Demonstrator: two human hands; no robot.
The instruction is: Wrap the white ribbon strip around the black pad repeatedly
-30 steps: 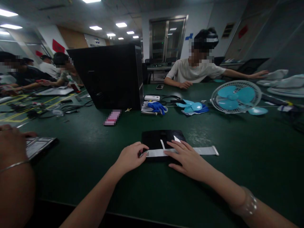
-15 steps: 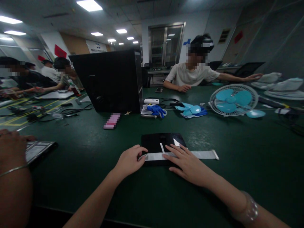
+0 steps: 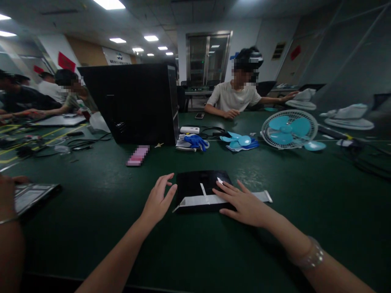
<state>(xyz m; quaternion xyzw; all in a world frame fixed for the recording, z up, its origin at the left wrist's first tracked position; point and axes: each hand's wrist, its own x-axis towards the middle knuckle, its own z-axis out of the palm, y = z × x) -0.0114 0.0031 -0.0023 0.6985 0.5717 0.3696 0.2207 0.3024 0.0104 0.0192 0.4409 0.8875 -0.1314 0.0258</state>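
In front of me a flat black panel-like device (image 3: 191,181) lies on the green table. A pale flat ribbon cable (image 3: 193,200) runs across its near part, with its right end sticking out past the edge onto the table. A short white strip (image 3: 203,191) crosses the cable at an angle. My right hand (image 3: 244,203) rests with fingers spread over the cable and the device's right side. Just left of the device is my left hand (image 3: 158,199), its fingers apart and nothing held, off the cable's folded left end.
A large black computer case (image 3: 131,106) stands at the back left, a pink phone (image 3: 138,156) before it. Blue gloves (image 3: 195,142), blue fan blades (image 3: 240,139) and a fan (image 3: 287,128) lie farther back. A person (image 3: 235,97) sits opposite; another person's arm (image 3: 9,236) is at left.
My left hand has let go of the cable's left end and moved left, its fingers opening. My right hand stays on the cable. The view has turned slightly right.
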